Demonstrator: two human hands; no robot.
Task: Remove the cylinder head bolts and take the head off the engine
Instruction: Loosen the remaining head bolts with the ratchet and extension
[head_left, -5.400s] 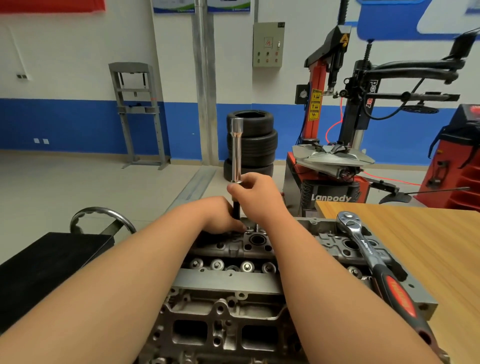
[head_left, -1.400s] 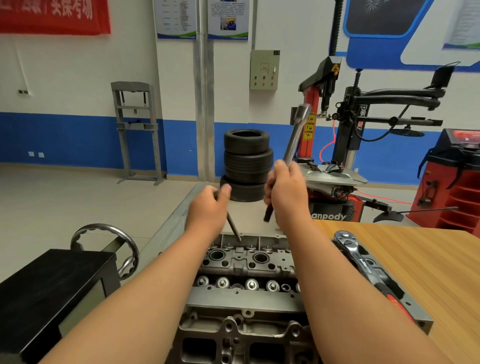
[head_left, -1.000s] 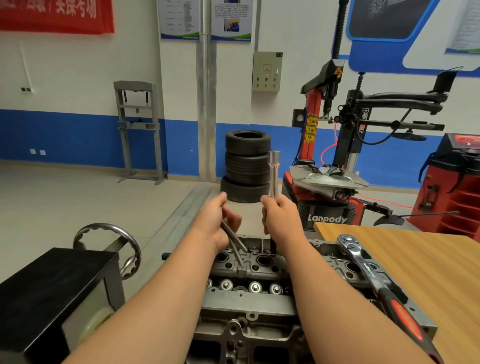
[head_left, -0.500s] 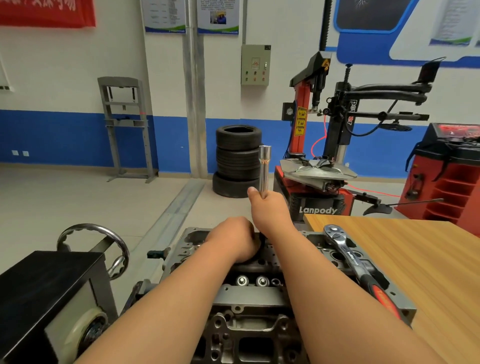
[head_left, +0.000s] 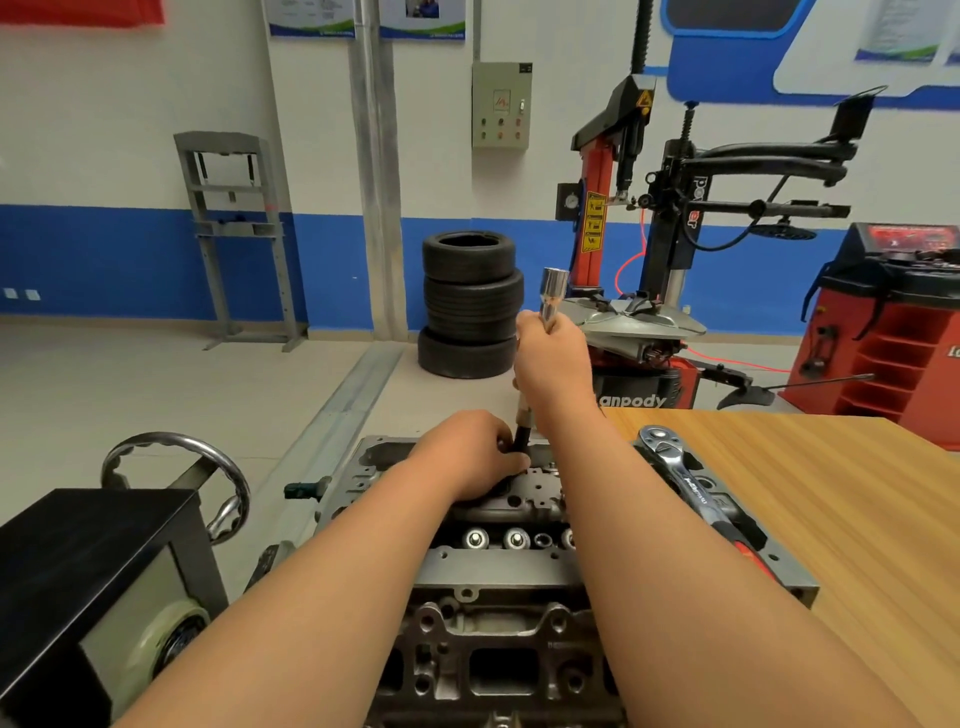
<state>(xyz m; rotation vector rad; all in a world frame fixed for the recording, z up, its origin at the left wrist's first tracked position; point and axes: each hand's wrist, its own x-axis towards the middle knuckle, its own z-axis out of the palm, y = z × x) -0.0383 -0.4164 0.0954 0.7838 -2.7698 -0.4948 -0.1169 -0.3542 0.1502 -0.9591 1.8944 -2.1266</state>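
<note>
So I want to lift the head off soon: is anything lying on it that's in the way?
Yes. The ratchet wrench lies across the right side of the cylinder head, and the socket extension, gripped by the right hand and steadied by the left hand, stands in it.

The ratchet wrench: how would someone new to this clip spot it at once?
Start at the wooden table on the right, then move to the grey cylinder head beside it. The ratchet wrench lies loose along the head's right edge, untouched. Its chrome round head and red-and-black handle distinguish it from the upright extension bar in the right hand.
</note>
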